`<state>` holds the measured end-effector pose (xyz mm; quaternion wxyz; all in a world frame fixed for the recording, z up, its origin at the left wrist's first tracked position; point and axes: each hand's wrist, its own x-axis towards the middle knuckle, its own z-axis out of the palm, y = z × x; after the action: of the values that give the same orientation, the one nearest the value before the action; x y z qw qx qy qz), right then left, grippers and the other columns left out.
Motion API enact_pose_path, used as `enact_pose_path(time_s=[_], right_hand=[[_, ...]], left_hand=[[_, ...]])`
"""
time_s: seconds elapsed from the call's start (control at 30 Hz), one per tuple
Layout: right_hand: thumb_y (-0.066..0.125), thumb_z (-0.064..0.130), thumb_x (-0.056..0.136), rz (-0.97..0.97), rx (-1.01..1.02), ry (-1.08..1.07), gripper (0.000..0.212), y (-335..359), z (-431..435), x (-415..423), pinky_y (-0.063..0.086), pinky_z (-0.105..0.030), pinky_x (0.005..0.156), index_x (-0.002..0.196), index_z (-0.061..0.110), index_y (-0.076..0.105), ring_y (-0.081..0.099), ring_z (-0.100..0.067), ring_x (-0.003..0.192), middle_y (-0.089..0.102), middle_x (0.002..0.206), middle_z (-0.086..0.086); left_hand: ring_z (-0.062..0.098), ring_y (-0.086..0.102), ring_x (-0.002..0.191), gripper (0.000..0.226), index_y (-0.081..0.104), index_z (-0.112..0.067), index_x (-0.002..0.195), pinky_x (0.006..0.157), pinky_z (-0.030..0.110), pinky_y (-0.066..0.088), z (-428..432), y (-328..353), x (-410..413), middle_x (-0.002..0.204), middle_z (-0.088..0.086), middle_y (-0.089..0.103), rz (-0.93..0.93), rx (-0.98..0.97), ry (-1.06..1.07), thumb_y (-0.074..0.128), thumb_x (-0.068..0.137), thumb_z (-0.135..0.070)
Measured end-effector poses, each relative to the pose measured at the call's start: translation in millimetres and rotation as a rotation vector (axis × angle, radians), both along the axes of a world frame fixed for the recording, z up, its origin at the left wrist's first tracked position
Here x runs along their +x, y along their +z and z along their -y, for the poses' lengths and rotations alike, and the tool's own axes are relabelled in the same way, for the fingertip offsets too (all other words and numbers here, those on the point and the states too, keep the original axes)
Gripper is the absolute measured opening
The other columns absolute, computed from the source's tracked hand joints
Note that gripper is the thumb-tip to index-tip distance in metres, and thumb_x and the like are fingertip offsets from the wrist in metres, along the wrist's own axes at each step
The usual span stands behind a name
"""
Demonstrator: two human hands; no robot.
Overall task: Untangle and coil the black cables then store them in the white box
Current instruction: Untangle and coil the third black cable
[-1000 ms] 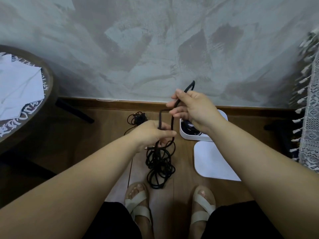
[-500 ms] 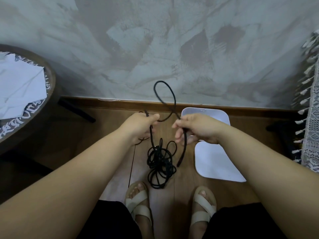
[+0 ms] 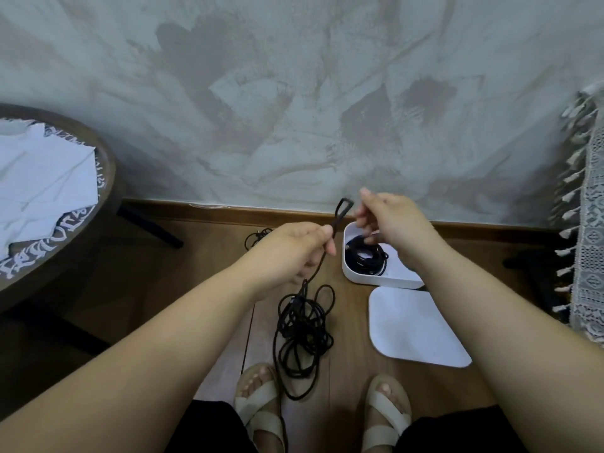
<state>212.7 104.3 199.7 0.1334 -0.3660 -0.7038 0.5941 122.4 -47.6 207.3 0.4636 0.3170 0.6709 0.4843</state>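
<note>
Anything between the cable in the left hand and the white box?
The lid is off, on the floor beside the white box. The right hand hangs over the opening, and a coiled cable already lies inside. The cable in the left hand trails into a tangle on the floor.

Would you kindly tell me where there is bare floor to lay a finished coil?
Bare wood floor lies between the round table's leg and the small cable bundle, and the white lid is bare on top. It is crowded between the sandals and the left hand, where the tangled cable sprawls, and the white box already holds a coil.
</note>
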Motion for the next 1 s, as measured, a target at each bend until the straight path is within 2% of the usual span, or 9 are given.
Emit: enact_pose_path(time_s=[0.07,0.17,0.23,0.33,0.43,0.57,0.77,0.87,1.0], right_hand=[[0.054,0.023,0.094,-0.023,0.168,0.014,0.003,0.0,-2.5,1.9,0.048,-0.033,0.079,0.097,0.024,0.053,0.055,-0.014,0.082,0.054,0.092,0.003],[0.062,0.011,0.087,-0.112,0.126,0.292,0.038,-3.6,0.1,1.9,0.041,-0.023,0.095,0.118,0.028,0.048,0.049,0.001,0.11,0.054,0.111,0.018],[0.062,0.007,0.087,-0.101,0.101,0.421,0.03,-7.3,9.1,-1.8,0.041,-0.01,0.086,0.113,0.021,0.054,0.055,0.014,0.094,0.062,0.097,0.024],[0.057,0.023,0.094,-0.019,0.059,0.407,0.01,-31.7,17.3,-8.7,0.041,-0.02,0.096,0.102,0.018,0.062,0.059,-0.003,0.105,0.067,0.106,0.003],[0.042,0.026,0.101,0.117,-0.14,0.387,0.02,-50.0,29.0,-8.6,0.046,-0.02,0.08,0.091,0.017,0.057,0.062,-0.01,0.074,0.069,0.087,-0.007],[0.033,0.033,0.103,0.337,-0.125,0.487,0.024,-43.3,45.3,-6.0,0.048,-0.025,0.056,0.091,0.016,0.047,0.054,-0.018,0.051,0.055,0.062,-0.004],[0.048,0.034,0.097,0.42,0.535,0.874,0.025,7.3,59.4,-8.2,0.039,-0.02,0.061,0.101,0.011,0.055,0.051,-0.016,0.076,0.054,0.081,-0.001],[0.058,0.032,0.092,0.319,0.642,0.808,0.018,19.4,48.2,-0.5,0.035,-0.014,0.058,0.078,0.021,0.053,0.048,-0.004,0.063,0.048,0.069,0.012],[0.074,0.031,0.078,0.136,0.519,0.552,0.016,21.6,26.2,11.9,0.038,-0.011,0.058,0.075,0.027,0.059,0.05,0.004,0.059,0.056,0.065,0.012]], left_hand=[[0.008,0.017,0.04,0.034,0.056,-0.011,0.083,0.039,0.018,0.014,-1.0,9.2,-2.1,0.048,-0.006,0.025,0.071,0.095,0.003,0.035,0.101,-0.03],[0.005,0.015,0.036,0.03,0.056,-0.009,0.089,0.039,0.015,0.011,-0.4,21.0,-2.6,0.044,-0.007,0.021,0.252,0.245,-0.018,0.037,0.095,-0.032],[0.003,0.016,0.032,0.031,0.059,-0.009,0.087,0.037,0.013,0.011,1.2,27.4,-5.5,0.041,-0.009,0.022,0.422,0.336,-0.024,0.04,0.087,-0.033],[0.001,0.026,0.031,0.033,0.066,-0.013,0.08,0.033,0.012,0.024,4.0,35.5,-15.1,0.04,-0.009,0.033,0.595,0.504,-0.021,0.04,0.089,-0.031],[0.004,0.039,0.039,0.032,0.067,-0.015,0.084,0.04,0.016,0.038,4.0,43.1,-24.9,0.052,-0.008,0.048,0.627,0.624,0.133,0.039,0.089,-0.029],[0.006,0.049,0.048,0.025,0.057,-0.015,0.105,0.05,0.021,0.045,3.9,32.0,-35.2,0.067,-0.006,0.065,0.311,0.501,0.296,0.032,0.1,-0.018],[0.017,0.062,0.087,0.021,0.057,-0.016,0.112,0.078,0.034,0.049,3.7,1.4,-17.5,0.093,-0.003,0.07,-0.87,0.022,-0.142,0.041,0.099,-0.019],[0.027,0.058,0.09,0.023,0.054,-0.014,0.111,0.075,0.037,0.045,3.0,-2.6,-19.5,0.095,0.006,0.066,-0.96,-0.151,-0.224,0.038,0.1,-0.027],[0.021,0.055,0.081,0.025,0.059,-0.014,0.095,0.074,0.035,0.043,4.0,1.9,-21.4,0.078,-0.002,0.057,-0.781,-0.12,-0.203,0.039,0.1,-0.029]])
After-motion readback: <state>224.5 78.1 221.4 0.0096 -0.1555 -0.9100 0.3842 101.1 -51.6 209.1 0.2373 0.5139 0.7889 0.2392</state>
